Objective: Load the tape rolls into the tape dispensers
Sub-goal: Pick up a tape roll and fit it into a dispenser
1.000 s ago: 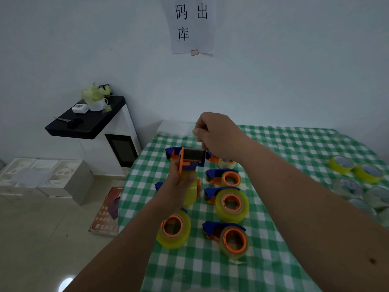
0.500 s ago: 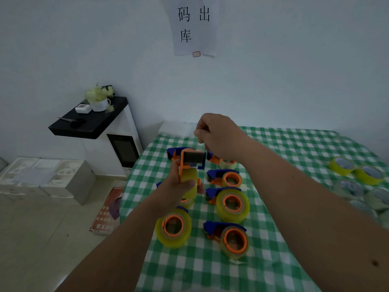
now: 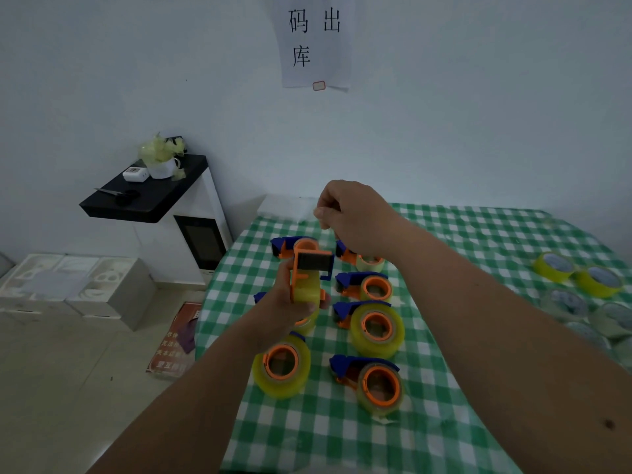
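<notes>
Left hand (image 3: 284,309) grips an orange tape dispenser (image 3: 309,271) loaded with a yellowish roll, fingers and thumb curled round the roll's sides, held upright above the table with the cutter end on top. Right hand (image 3: 355,217) is raised just beyond and above it, thumb and forefinger pressed together at their tips; whether a tape end sits in the pinch cannot be told, as clear tape would not show here.

Table (image 3: 478,234): green-and-white check cloth, fills right and lower part of view.

White cabinet (image 3: 191,234) with black top stands on the floor to the left, against the wall; a white cup (image 3: 164,167) sits on it.

Paper sign (image 3: 316,39) on the wall above, printed characters.

Loaded dispensers on the cloth below the hands, blue-and-orange bodies: one nearest at front right (image 3: 371,381), one at front left (image 3: 282,366), one large-roll unit in the middle (image 3: 371,325), one behind it (image 3: 367,285). Two more at the back, partly hidden by the hands.

Loose tape rolls (image 3: 578,273) lie flat at the far right edge, well apart from the dispensers.
</notes>
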